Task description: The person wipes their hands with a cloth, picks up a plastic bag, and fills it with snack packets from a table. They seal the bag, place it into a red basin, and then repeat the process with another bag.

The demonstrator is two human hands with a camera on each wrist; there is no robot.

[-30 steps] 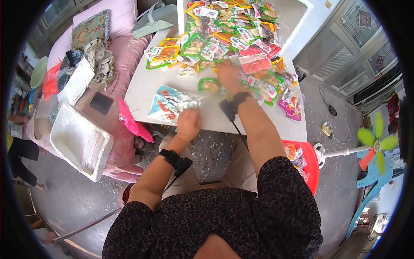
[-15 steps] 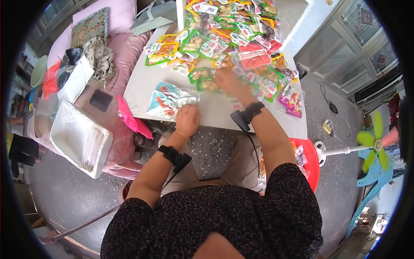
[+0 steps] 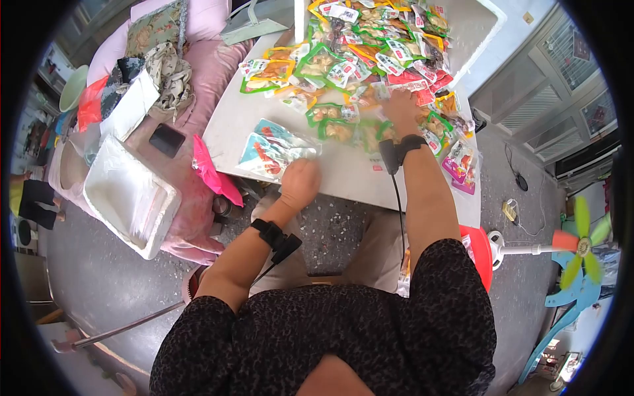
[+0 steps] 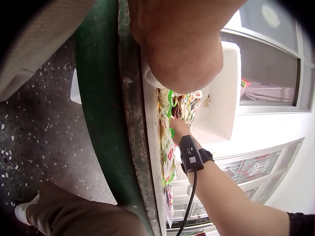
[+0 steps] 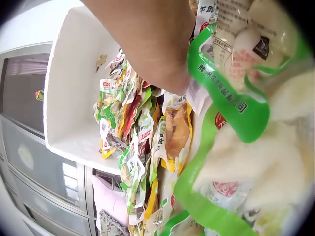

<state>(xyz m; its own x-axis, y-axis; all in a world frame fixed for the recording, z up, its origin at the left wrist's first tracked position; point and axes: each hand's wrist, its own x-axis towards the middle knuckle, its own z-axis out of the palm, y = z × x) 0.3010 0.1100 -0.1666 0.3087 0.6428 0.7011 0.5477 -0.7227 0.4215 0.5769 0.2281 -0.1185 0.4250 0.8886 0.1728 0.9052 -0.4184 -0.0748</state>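
Observation:
My left hand (image 3: 302, 181) is at the table's front edge, fingers curled at the right end of a clear plastic bag (image 3: 272, 150) with blue-and-white packets inside. In the left wrist view, clear plastic (image 4: 151, 77) shows beside this hand. My right hand (image 3: 401, 109) reaches over the packets at the right, close to a red packet (image 3: 432, 78). Its fingers are blurred and hidden, so I cannot tell what they hold. Green-edged food packets (image 3: 337, 129) lie between both hands. In the right wrist view, a green-edged packet (image 5: 216, 187) is right beside the hand.
A white foam box (image 3: 472, 43) full of colourful packets stands at the table's back. Purple packets (image 3: 460, 164) lie at the right edge. An open foam box (image 3: 129, 198) rests on the pink bedding at left. Right of the table stand a red tub (image 3: 481, 254) and a fan (image 3: 582, 245).
My right hand has moved right, from the green-edged packets towards the red packet. More green-edged packets now show near the middle. The left hand has stayed at the clear bag.

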